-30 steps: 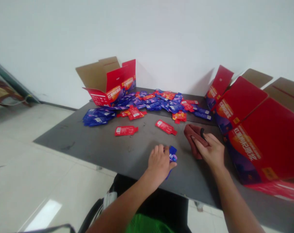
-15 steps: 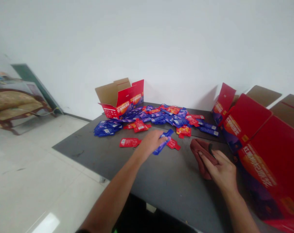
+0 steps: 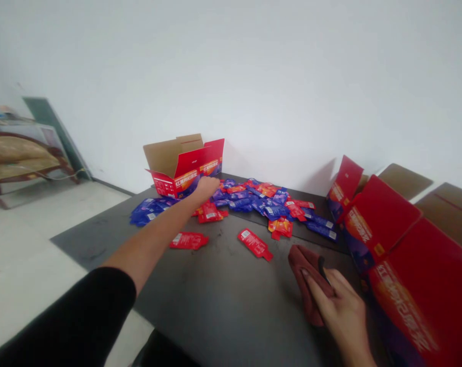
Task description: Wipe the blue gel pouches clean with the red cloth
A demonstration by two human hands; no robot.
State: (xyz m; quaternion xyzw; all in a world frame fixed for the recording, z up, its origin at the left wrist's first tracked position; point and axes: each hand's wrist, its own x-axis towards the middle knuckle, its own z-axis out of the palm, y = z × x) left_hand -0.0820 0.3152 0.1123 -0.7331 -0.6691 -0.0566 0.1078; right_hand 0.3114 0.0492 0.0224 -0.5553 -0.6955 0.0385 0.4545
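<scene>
Two bare hands work over a dark grey table (image 3: pixel 101 244); the left hand (image 3: pixel 207 187), on a black-sleeved arm (image 3: pixel 62 311), reaches to the near left edge of a heap of glossy red and blue foil sachets (image 3: pixel 253 206), just beside an open red-printed cardboard carton (image 3: pixel 185 171); its grip curls narrowly downward, and whether it holds a sachet cannot be told. Two loose red foil sachets (image 3: pixel 188 240) (image 3: pixel 254 244) lie apart on the table, nearer the person; the right hand (image 3: pixel 343 313) closes its grip on a folded dark maroon cloth (image 3: pixel 307 285), with a small black object (image 3: pixel 321 267) showing at the cloth's upper edge; large red printed cartons (image 3: pixel 406 285) stand along the table's right side, touching its edge; a wooden-framed upholstered bench (image 3: pixel 20 163) sits on the tiled floor (image 3: pixel 43 255) by the white wall (image 3: pixel 253 76).
</scene>
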